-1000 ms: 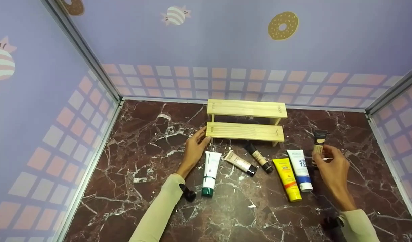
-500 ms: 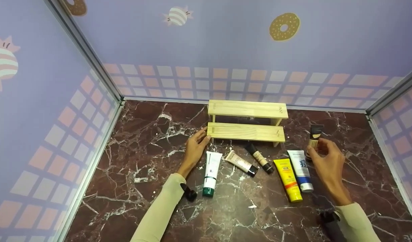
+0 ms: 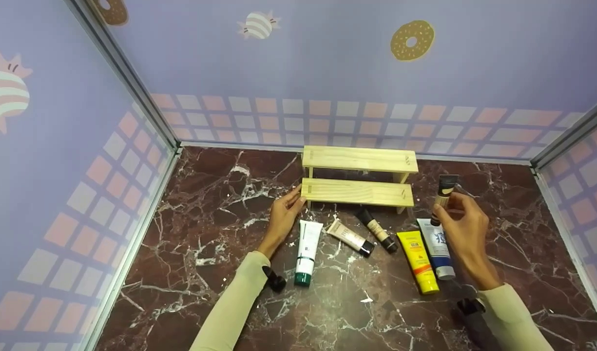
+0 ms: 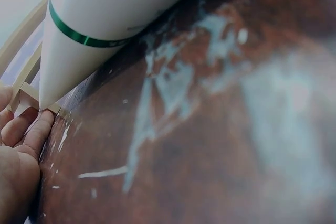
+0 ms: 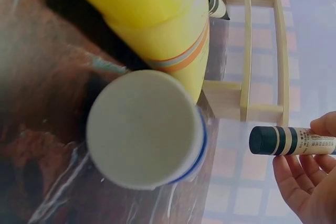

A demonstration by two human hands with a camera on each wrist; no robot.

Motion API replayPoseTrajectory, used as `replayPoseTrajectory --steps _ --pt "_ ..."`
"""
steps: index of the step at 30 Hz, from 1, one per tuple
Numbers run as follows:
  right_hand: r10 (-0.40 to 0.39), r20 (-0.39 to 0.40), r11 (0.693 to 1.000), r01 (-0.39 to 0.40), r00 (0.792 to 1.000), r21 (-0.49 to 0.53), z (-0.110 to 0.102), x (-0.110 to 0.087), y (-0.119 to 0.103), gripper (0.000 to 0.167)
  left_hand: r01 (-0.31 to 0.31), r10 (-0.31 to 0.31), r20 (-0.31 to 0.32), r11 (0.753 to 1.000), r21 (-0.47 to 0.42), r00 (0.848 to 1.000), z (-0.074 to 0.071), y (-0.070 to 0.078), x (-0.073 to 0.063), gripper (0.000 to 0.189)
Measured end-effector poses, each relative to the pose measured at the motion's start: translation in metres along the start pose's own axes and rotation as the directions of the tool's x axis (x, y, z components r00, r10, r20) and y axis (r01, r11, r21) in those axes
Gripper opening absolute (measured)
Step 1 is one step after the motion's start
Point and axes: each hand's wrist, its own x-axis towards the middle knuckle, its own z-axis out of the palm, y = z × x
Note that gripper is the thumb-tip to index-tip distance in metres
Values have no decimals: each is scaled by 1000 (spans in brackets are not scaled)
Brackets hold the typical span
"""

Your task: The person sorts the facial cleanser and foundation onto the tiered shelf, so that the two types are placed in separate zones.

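My right hand [image 3: 466, 226] pinches a small black-and-beige cosmetic tube [image 3: 444, 197] between thumb and fingers. The tube is roughly upright, lifted off the table, its dark cap [image 5: 264, 140] downward. At the left end of the lower step of a two-tier wooden rack [image 3: 356, 191], my left hand [image 3: 282, 219] holds the corner, thumb at the front; the fingertips are partly hidden. Near that hand lies a white tube with a green cap [image 3: 308, 251]. Below the right hand are a white-and-blue tube [image 3: 439, 251] and a yellow tube [image 3: 417, 261].
In front of the rack lie a beige tube with a black cap [image 3: 349, 237] and another black-and-beige tube [image 3: 377, 230]. Everything stands on a dark red marbled table [image 3: 220, 195]. Printed panels [image 3: 327, 63] enclose it at the back and both sides.
My right hand has carried the black-and-beige tube leftward and upward, from beside the white-and-blue tube to over its top end. My left hand stays at the rack.
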Motion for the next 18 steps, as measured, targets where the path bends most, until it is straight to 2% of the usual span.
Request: replayPoseTrajectory --steps 7,15,18 --pt "-32 18 999 32 999 22 12 4 -4 35 23 -23 -5 1000 -5 1000 1 1 -1 49" --pt "-88 31 995 86 996 57 27 9 -16 34 11 -10 -24 998 64 1000 0 2 -2 48" --pt "-110 39 992 107 993 68 33 10 -20 34 11 -9 -22 998 64 1000 0 2 -2 48"
